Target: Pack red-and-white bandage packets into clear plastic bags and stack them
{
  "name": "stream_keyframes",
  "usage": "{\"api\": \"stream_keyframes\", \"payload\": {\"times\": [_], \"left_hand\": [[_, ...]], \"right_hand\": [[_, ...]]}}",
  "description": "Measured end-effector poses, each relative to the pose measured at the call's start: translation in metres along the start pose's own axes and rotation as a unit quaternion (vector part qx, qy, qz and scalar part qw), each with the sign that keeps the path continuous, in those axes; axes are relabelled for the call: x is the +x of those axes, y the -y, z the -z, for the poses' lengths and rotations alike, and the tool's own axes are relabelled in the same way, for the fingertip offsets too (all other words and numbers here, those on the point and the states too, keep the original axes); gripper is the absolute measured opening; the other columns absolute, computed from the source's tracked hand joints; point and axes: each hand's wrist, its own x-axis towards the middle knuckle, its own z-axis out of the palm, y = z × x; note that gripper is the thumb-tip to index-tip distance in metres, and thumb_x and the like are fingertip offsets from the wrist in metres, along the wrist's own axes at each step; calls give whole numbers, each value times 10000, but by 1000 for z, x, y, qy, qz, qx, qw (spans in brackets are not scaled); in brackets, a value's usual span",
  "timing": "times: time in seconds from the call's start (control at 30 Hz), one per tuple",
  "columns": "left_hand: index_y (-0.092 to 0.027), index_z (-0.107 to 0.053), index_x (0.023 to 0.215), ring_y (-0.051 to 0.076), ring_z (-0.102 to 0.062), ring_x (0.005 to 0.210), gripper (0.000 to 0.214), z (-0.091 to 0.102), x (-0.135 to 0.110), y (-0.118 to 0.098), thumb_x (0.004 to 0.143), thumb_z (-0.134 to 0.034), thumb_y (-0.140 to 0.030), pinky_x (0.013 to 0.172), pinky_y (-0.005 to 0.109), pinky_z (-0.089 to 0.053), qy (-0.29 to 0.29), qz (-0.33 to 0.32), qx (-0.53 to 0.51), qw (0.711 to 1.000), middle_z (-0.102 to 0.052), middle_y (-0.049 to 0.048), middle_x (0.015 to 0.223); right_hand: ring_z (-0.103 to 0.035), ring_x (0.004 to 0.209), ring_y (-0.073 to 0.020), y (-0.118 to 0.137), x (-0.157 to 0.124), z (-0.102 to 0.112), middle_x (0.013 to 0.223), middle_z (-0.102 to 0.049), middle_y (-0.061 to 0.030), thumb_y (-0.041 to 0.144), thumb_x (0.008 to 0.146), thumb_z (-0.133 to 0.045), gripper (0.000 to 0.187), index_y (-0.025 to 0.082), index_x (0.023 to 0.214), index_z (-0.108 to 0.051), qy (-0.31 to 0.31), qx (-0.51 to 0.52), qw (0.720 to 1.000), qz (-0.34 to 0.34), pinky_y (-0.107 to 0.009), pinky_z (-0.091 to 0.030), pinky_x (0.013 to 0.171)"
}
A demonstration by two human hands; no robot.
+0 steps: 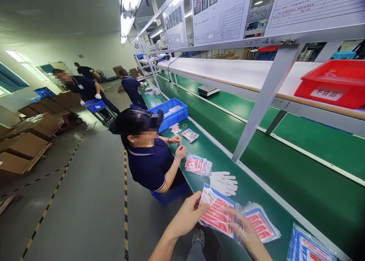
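My left hand [189, 214] pinches the near edge of a red-and-white printed card [217, 211] over the green bench [228, 166]. My right hand [242, 228] is blurred and grips a clear plastic bag at the card's lower end. Just right of it lies a stack of bagged red cards [261, 223]. A pair of white gloves [224, 182] rests on the bench beyond my hands.
A seated co-worker [148, 154] handles small items, with a card pile [198, 165] beside that person. Behind stands a blue bin [171, 114]. A red bin [333, 82] sits on the upper shelf. Blue packets [309, 247] lie near right. Cardboard boxes [31, 139] line the floor.
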Motion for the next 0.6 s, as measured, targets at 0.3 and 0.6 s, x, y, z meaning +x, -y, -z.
{"api": "stream_keyframes", "payload": {"times": [0.3,0.6], "left_hand": [[-159,-665,1196,243,-650,1008,454,3,-13,-15,796,-810,-317,900,331,-504,78,17,4,997,-716,67,1124],[-149,-658,1098,205,-632,961,312,7,-10,-4,916,-687,-401,866,304,-471,-3,4,-37,999,-702,70,1015]], "right_hand": [[-649,1192,-362,-1,-3,2,1280,-723,-131,698,744,-711,587,228,1091,-771,35,4,999,-6,-491,-527,1021],[-626,1240,-366,-5,-7,-3,1322,-713,-116,701,758,-697,588,268,1149,-766,55,34,998,-24,-512,-476,1093]]}}
